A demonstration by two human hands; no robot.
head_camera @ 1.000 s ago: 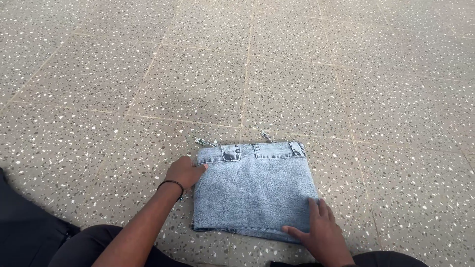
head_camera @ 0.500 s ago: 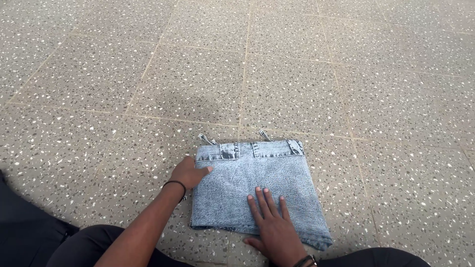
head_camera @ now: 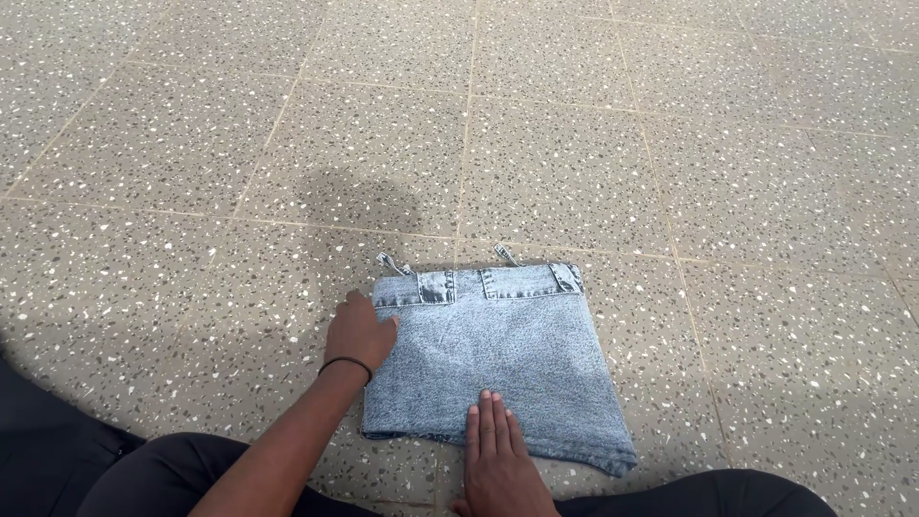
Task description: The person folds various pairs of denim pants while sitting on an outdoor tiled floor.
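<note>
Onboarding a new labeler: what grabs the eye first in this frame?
The folded light-blue jeans lying flat on the speckled terrazzo floor, low in the middle of the view, waistband and belt loops at the far edge. Then the hands: the left hand, a black band on its wrist, rests at the jeans' left edge, and the right hand lies palm-down on the near edge.

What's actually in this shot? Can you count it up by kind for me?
Folded light-blue denim garment: 1
Hands: 2, the left hand at the garment's left edge and the right hand flat on its near edge
Black wristband: 1
Speckled tiled floor: 1
Total: 5
</note>
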